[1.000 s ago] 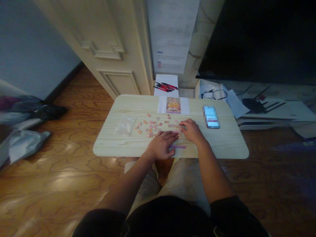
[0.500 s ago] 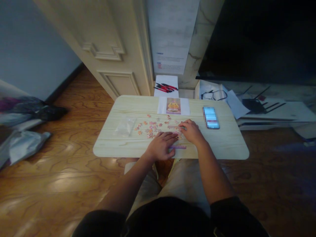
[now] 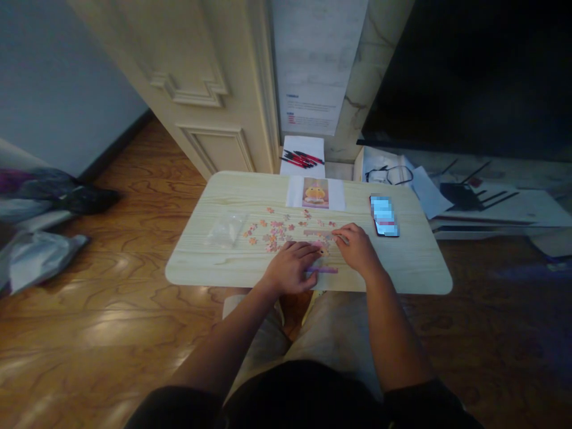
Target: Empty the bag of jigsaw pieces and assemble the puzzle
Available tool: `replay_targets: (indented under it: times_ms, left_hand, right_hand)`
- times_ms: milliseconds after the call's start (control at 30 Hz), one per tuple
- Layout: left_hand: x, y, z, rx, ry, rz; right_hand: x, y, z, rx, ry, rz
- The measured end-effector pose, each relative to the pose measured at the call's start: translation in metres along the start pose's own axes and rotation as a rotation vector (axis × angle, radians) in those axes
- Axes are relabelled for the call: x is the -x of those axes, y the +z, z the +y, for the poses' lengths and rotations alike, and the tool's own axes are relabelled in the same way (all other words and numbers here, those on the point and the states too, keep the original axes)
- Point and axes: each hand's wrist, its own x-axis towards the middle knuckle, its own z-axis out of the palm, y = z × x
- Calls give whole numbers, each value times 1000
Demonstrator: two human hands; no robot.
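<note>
Loose jigsaw pieces, pink and orange, lie scattered over the middle of the pale wooden table. My left hand rests flat with fingers stretched over a partly joined section, covering some of it. A purple joined strip shows by its thumb, and a pinkish strip lies just beyond its fingertips. To the right, my right hand is closed in a pinch, apparently on a small jigsaw piece mostly hidden by the fingertips. Behind the pieces lies a printed picture of a yellow figure.
A clear plastic bag lies left of the pieces, and a lit phone lies to the right. Beyond the table's far edge are red and black pens on white paper, a white box with cables, and a black router.
My right hand has moved a little right, away from the joined section, still pinched. My left hand stays nearly in place. The view has shifted slightly.
</note>
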Motion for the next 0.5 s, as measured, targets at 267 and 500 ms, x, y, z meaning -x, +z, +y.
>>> replay_targets:
  times_ms: [267,500]
  left_hand:
    - [-1,-2,0,10,-9,-28]
    - [-1,-1,-1,15,4,-45]
  right_hand:
    - [20,2,-7,-3,-45,50]
    - [20,10,-10,9,-75,40]
